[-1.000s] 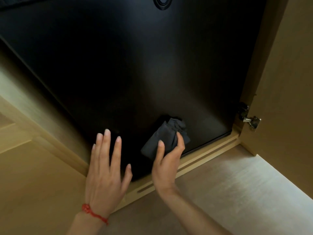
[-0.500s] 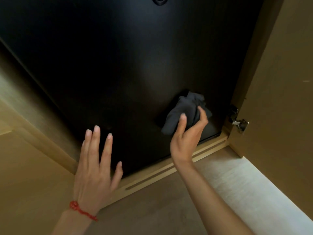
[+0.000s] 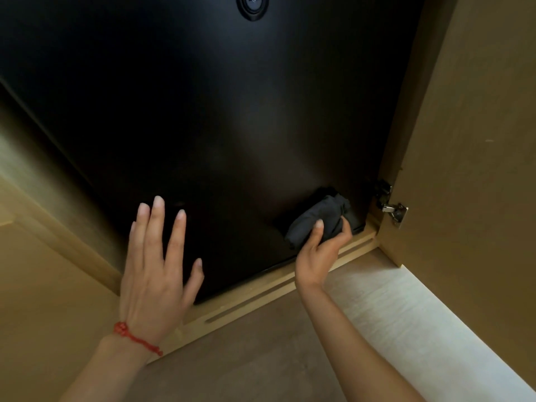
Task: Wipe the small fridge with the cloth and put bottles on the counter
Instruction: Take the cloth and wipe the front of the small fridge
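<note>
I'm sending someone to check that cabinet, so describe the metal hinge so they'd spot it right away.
Start at the big black fridge door filling the cabinet opening. Follow its bottom edge to the right corner, past the right hand holding the dark cloth, to the open wooden cabinet door. The hinge sits there: the only shiny silver metal among black and tan wood.

1. The fridge door stands ahead of both hands, inside a wooden cabinet.
2. The left hand lies flat near the door's lower left corner.
3. The right hand presses a cloth on the lower right corner — well apart from the left.
4. A hinge sits just right of the cloth.
5. The floor lies below both hands.
</note>
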Tool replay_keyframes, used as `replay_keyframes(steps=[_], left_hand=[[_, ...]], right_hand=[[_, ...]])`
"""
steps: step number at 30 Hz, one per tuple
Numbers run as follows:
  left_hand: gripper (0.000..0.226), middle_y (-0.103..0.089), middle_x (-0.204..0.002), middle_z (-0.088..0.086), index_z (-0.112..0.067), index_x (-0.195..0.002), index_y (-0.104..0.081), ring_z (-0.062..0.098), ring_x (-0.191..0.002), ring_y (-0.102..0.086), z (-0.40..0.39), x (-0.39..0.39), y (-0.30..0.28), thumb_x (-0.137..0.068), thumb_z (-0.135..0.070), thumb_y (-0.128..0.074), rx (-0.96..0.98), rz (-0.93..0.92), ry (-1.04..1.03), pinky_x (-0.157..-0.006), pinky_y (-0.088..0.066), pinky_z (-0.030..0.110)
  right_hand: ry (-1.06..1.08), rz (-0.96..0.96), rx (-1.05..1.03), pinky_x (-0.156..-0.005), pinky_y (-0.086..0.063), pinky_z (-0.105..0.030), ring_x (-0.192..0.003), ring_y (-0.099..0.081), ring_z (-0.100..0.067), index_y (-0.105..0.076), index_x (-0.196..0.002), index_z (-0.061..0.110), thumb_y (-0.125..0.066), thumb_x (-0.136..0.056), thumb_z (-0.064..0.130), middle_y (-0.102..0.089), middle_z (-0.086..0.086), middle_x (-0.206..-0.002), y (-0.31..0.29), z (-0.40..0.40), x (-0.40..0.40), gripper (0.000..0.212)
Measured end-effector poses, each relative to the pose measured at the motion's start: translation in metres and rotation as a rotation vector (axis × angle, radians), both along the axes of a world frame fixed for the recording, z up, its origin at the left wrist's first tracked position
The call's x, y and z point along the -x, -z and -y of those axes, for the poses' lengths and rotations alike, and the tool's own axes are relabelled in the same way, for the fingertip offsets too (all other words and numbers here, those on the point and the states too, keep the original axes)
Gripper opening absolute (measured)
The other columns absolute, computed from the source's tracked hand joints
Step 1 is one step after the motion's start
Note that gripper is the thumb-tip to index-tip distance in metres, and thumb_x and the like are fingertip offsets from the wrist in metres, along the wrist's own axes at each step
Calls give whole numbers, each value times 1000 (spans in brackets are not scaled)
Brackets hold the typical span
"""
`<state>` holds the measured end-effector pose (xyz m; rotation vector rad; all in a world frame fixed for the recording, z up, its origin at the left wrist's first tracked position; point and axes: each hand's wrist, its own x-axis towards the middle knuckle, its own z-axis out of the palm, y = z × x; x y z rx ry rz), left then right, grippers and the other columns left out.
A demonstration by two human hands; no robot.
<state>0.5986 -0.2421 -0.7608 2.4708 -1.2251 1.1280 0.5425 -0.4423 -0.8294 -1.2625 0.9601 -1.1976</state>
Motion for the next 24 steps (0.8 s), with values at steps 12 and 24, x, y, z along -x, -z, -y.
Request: replay_keyframes(steps=[12,24], left_hand=[[61,-16,-149,27,3,-138,-30,37,-142,-7,-4,-1,-2,-87,-28,-43,-30,-18,-9,-113,-20,53],[61,-14,-149,27,2,-138,-30,35,-142,-5,-4,-3,-2,-87,-28,-42,-27,-1,5,-116,-10,45]], right_hand=[[12,232,97,-80,-40,-2,-96,-51,6,-32,-129,10,-51,-93,21,-45,5,-116,-71,-1,-8,42],[75,-72,-162,-86,-37,-24,-120,-48,-32,-29,-134,8,-47,-94,25,-47,-16,-135,11,29,11,47]])
